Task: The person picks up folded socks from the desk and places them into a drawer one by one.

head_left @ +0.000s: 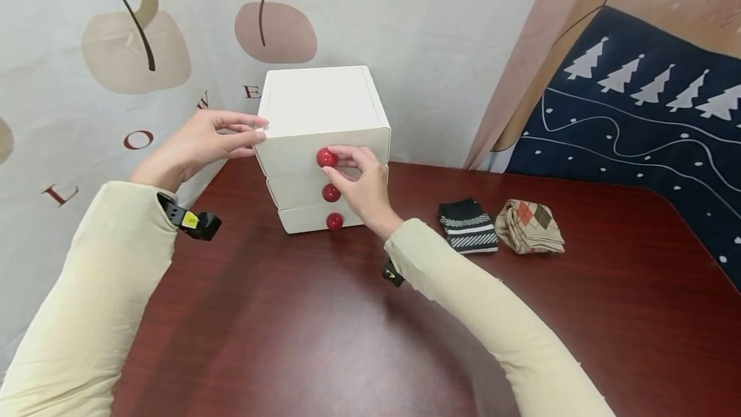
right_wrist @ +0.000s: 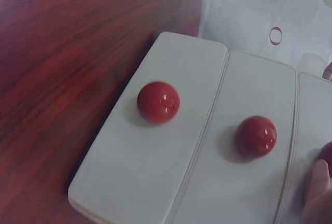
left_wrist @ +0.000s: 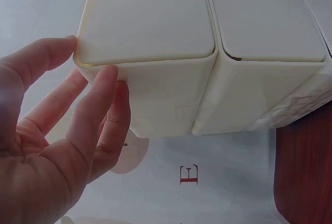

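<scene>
A white three-drawer cabinet (head_left: 321, 108) stands at the back of the dark red table (head_left: 324, 340). Each drawer front carries a red ball knob. My right hand (head_left: 349, 161) pinches the top knob (head_left: 326, 157) with curled fingers. The middle knob (head_left: 330, 193) and bottom knob (head_left: 334, 221) are free; in the right wrist view they appear as the middle knob (right_wrist: 255, 136) and bottom knob (right_wrist: 158, 102). My left hand (head_left: 234, 137) rests its straight fingers against the cabinet's upper left corner (left_wrist: 104, 60). All drawers look closed.
Two folded pairs of socks lie to the right of the cabinet: a dark striped pair (head_left: 467, 225) and a tan argyle pair (head_left: 529, 225). A flower-print cloth (head_left: 116, 50) hangs behind. A navy tree-print fabric (head_left: 637, 121) lies beyond the table's right edge.
</scene>
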The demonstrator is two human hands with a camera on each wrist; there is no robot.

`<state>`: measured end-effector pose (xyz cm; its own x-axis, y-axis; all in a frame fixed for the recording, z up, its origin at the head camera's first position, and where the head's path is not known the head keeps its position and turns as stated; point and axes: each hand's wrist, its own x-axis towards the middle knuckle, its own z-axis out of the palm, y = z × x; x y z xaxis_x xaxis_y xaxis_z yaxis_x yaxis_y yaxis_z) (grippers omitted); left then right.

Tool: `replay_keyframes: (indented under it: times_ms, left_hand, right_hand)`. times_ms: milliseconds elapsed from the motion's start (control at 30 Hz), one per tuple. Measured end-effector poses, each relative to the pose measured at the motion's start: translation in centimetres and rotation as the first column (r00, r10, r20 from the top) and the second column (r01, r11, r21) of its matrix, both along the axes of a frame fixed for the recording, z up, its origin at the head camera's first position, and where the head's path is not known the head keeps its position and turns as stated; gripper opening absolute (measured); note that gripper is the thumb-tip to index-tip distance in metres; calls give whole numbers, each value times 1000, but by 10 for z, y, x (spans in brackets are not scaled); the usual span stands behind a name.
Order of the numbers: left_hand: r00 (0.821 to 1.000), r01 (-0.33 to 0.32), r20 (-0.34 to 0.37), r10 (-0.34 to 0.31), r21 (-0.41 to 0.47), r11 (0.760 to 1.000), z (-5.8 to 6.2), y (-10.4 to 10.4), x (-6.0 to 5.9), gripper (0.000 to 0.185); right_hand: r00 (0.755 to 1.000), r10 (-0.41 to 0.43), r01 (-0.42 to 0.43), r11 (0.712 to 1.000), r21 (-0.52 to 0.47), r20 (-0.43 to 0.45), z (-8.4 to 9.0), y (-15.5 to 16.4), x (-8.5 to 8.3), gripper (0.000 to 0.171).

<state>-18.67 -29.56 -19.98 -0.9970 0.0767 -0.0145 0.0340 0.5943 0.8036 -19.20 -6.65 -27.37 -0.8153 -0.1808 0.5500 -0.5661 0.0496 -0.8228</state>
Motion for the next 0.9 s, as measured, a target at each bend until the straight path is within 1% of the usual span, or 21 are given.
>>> replay_keyframes:
  times_ms: [33, 100, 200, 267, 367, 467, 533, 667, 767, 900]
  left_hand:
    - [1000, 0, -6, 0, -6, 1000, -1, 0, 0, 50]
    - [1000, -2, -14, 2, -13, 1000, -2, 0, 0, 50]
    - [1000, -6, -22, 6, -11, 1000, -3, 0, 0, 49]
    - [1000, -7, -26, 6, -7, 1000, -4, 0, 0, 48]
    - [1000, -4, -30, 3, -5, 1000, -4, 1, 1, 47]
    - [1000, -2, -31, 2, -19, 1000, -4, 1, 1, 48]
    - [1000, -2, -30, 1, -31, 1000, -3, 1, 1, 48]
    - [999, -3, -32, 1, -43, 999, -3, 1, 2, 48]
    - [999, 1, -51, -3, -43, 999, -3, 3, 1, 47]
    - [997, 5, -73, -8, -34, 999, -4, 4, 1, 45]
  right_hand:
    - [1000, 18, -18, 1000, 7, 15, -1, 2, 0, 28]
    - [998, 45, -46, 999, 27, 44, -12, 4, -7, 30]
    - [992, 70, -78, 994, 74, 107, -33, 8, -17, 32]
    - [989, 73, -91, 987, 132, 129, -50, 9, -24, 32]
    - [984, 85, -118, 968, 221, 154, -61, 8, -25, 32]
    - [987, 69, -104, 962, 253, 147, -67, 4, -25, 32]
    - [990, 40, -71, 970, 234, 133, -70, 0, -24, 30]
    - [992, -16, -3, 989, 150, 127, -74, -8, -22, 27]
    - [987, -18, 5, 997, 78, 157, -76, -10, -19, 26]
    - [981, 23, -25, 1000, 7, 195, -78, -6, -8, 27]
